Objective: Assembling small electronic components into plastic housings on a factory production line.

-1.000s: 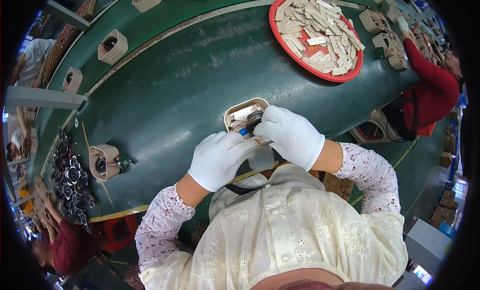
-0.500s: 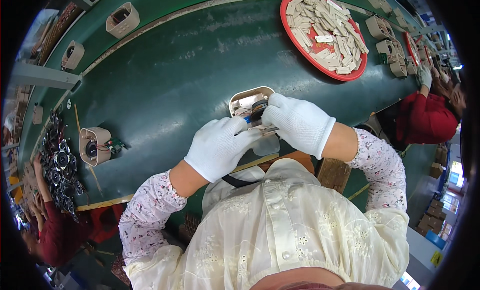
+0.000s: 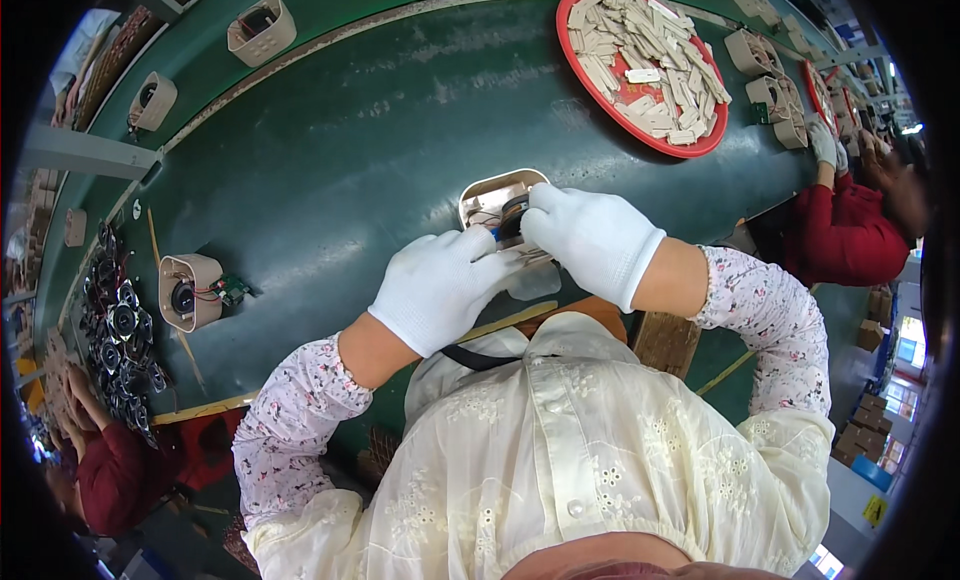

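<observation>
steady the beige box (image 3: pixel 491 201) near the front edge of the table (image 3: pixel 380 140) using left hand (image 3: pixel 440 285) and right hand (image 3: pixel 596 240), with fingers curled nearly closed; cannot tell the exact hold. ease the black speaker (image 3: pixel 514 214) gently at the box's mouth, sparing wires (image 3: pixel 486 219).

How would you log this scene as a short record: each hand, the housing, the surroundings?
Left hand: white-gloved, fingers at the near edge of a beige rounded plastic housing
Right hand: white-gloved, fingers against a black round part at the housing's opening
Left side: second beige housing, green circuit board beside it; pile of black-and-silver round speakers
Far side, right: red round plastic tray holding flat beige strips
Surface: dark green tabletop
</observation>
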`<state>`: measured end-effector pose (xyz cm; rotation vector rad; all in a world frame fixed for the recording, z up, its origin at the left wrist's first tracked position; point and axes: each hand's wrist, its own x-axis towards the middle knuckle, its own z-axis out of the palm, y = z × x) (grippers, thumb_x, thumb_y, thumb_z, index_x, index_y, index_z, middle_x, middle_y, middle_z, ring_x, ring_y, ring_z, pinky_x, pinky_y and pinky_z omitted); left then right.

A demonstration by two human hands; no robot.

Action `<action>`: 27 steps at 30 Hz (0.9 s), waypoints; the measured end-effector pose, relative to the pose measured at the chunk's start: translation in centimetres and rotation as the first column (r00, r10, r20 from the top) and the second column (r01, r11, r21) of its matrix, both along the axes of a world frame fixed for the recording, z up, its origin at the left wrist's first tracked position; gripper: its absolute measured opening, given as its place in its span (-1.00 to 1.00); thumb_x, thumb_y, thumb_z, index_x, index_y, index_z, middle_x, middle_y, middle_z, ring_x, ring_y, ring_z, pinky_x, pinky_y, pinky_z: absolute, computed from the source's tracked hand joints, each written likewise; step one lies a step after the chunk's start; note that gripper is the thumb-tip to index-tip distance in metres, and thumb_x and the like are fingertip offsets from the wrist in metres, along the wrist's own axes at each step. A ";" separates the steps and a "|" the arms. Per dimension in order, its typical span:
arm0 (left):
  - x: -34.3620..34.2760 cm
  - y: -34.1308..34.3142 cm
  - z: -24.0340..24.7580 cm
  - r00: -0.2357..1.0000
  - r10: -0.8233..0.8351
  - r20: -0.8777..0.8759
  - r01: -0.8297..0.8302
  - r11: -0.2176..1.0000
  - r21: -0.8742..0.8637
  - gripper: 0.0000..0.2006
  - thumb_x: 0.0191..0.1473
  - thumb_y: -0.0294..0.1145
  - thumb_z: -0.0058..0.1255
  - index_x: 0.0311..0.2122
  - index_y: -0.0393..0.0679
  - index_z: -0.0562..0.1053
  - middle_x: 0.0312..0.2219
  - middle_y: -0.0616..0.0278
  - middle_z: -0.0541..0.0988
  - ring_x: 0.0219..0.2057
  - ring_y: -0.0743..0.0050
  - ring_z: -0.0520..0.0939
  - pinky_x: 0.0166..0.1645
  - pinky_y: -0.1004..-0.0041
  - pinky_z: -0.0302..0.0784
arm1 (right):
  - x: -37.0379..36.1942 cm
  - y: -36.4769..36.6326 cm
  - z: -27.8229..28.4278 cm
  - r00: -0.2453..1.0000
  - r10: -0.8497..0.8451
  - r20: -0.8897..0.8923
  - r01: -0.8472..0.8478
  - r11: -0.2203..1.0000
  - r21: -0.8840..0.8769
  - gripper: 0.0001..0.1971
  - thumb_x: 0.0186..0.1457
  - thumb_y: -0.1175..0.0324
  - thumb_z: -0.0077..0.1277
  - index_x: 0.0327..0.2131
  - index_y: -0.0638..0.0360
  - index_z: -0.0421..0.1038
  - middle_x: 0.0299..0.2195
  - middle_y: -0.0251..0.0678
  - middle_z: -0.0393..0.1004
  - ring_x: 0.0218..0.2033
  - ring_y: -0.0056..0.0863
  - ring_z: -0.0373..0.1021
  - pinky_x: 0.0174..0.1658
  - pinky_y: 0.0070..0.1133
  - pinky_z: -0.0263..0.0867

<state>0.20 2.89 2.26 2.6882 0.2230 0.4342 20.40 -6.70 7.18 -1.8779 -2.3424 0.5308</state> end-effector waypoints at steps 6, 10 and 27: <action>-0.1 -0.1 0.3 1.000 -0.008 -0.030 0.006 0.996 -0.085 -0.65 -0.04 -0.48 0.05 -0.11 0.16 0.55 -0.40 0.33 0.51 -0.43 0.30 0.60 -0.37 0.34 0.52 | 2.2 -0.5 -0.8 0.918 -0.062 -0.392 0.106 0.990 0.092 -0.84 0.01 0.38 0.10 -0.29 0.04 0.40 -0.29 -0.26 0.39 -0.27 -0.23 0.45 -0.26 -0.37 0.42; -0.1 -0.1 0.1 1.000 0.003 -0.004 -0.004 0.997 -0.071 -0.65 -0.04 -0.49 0.03 -0.12 0.14 0.55 -0.42 0.32 0.49 -0.44 0.30 0.58 -0.38 0.34 0.52 | 1.6 0.9 -1.7 0.974 -0.087 -0.210 0.146 0.948 0.283 -0.83 -0.01 0.35 0.11 -0.28 0.00 0.41 -0.34 -0.31 0.37 -0.30 -0.29 0.45 -0.30 -0.41 0.43; -0.1 -0.4 0.0 0.996 0.051 0.080 -0.046 0.997 -0.066 -0.86 0.00 -0.33 0.10 -0.28 0.05 0.56 -0.44 0.32 0.51 -0.47 0.31 0.57 -0.40 0.34 0.50 | -2.6 3.7 -1.2 0.978 0.117 0.172 -0.166 0.936 0.309 -0.88 -0.06 0.33 0.07 -0.42 0.10 0.52 -0.36 -0.33 0.42 -0.35 -0.35 0.48 -0.30 -0.45 0.45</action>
